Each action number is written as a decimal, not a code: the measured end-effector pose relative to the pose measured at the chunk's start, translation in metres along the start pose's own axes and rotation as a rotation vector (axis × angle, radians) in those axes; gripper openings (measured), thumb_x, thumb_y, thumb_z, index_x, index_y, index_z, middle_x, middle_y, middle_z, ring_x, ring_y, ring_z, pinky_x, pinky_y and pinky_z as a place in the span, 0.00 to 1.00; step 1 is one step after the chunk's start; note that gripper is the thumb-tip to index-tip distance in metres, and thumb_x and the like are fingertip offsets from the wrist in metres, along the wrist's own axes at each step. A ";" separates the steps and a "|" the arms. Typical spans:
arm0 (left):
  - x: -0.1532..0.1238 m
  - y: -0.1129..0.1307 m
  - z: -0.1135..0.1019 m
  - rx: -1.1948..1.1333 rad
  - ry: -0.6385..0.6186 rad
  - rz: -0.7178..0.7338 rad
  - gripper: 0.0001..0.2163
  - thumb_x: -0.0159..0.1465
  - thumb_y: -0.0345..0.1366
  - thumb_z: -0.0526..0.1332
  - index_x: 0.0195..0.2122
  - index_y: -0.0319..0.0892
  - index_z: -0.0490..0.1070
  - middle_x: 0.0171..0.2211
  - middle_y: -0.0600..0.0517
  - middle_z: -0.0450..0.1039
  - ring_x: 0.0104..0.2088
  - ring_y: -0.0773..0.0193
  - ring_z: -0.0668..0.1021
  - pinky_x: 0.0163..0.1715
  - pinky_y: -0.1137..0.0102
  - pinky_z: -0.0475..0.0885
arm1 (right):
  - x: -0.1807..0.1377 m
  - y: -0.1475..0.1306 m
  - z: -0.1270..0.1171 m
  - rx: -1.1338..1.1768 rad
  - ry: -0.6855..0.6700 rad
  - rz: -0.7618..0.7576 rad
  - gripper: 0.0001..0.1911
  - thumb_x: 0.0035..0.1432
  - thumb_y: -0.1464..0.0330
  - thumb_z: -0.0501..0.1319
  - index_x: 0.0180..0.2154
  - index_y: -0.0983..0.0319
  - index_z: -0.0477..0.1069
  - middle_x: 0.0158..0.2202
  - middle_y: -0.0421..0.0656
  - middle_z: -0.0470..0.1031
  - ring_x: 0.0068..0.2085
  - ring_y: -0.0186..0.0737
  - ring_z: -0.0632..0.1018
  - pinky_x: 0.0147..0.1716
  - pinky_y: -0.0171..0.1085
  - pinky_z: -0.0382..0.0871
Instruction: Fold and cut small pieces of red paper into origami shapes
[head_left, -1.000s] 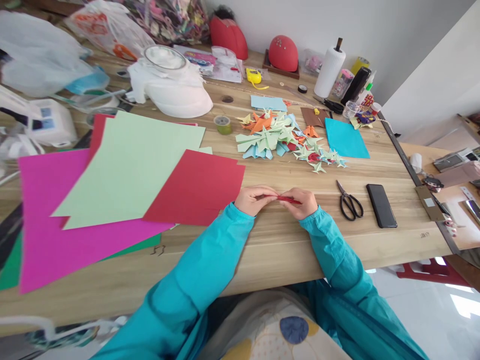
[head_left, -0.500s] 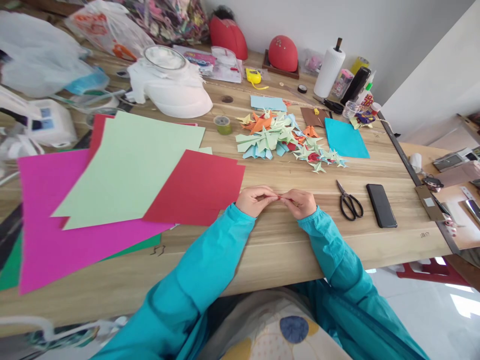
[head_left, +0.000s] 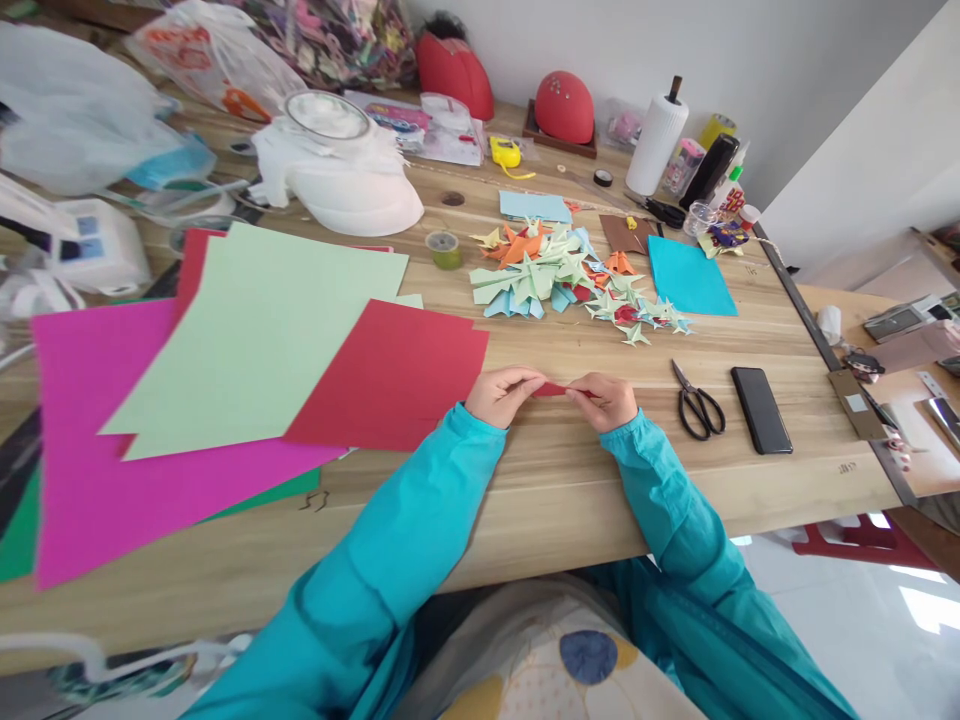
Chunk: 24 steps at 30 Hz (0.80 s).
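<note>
**Small red fold pinched between two hands at a crowded craft worktop**

A long wooden worktop stands against a pale wall, its far side heaped with bags and craft supplies. Near its front edge, the left hand and the right hand are each curled nearly closed. Their fingertips pinch opposite ends of a small folded red paper piece, held just above the wood.

This looks like creasing work on a narrow fold. Any further crease would call for a firm pinch with the edges lined up.

A large red sheet lies just left of the left hand, overlapping a pale green sheet and a magenta sheet. Scissors and a phone lie to the right. A pile of folded paper shapes sits beyond the hands. Nothing lies between the hands and the front edge.
</note>
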<state>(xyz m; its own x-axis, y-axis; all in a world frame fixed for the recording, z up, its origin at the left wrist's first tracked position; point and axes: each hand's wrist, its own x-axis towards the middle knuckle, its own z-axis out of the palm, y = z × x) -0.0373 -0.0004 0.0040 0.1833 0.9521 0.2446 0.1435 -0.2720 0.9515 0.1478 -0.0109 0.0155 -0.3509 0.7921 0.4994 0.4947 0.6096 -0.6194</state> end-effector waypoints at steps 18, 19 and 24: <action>-0.003 0.006 0.006 -0.136 0.013 -0.057 0.09 0.53 0.40 0.63 0.27 0.39 0.75 0.27 0.50 0.76 0.24 0.66 0.76 0.25 0.72 0.74 | -0.001 -0.001 0.002 0.031 -0.011 0.035 0.10 0.55 0.66 0.56 0.33 0.63 0.74 0.28 0.45 0.77 0.28 0.34 0.76 0.29 0.32 0.69; -0.003 0.005 0.006 -0.134 0.018 -0.061 0.09 0.53 0.40 0.62 0.27 0.39 0.75 0.28 0.50 0.76 0.23 0.66 0.76 0.25 0.72 0.74 | -0.001 -0.001 0.001 0.030 -0.006 0.039 0.10 0.55 0.65 0.57 0.33 0.63 0.74 0.29 0.45 0.77 0.28 0.34 0.76 0.29 0.32 0.69; 0.000 0.001 -0.001 -0.073 0.056 -0.003 0.09 0.53 0.40 0.62 0.27 0.39 0.74 0.30 0.49 0.77 0.27 0.65 0.77 0.29 0.71 0.74 | 0.000 -0.001 -0.001 -0.009 -0.017 0.075 0.11 0.54 0.64 0.57 0.34 0.63 0.73 0.28 0.45 0.77 0.27 0.34 0.75 0.28 0.33 0.69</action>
<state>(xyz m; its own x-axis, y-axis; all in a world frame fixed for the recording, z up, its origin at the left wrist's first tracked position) -0.0378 -0.0008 0.0047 0.1281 0.9598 0.2499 0.0718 -0.2603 0.9628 0.1485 -0.0120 0.0169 -0.3253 0.8363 0.4413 0.5271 0.5479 -0.6496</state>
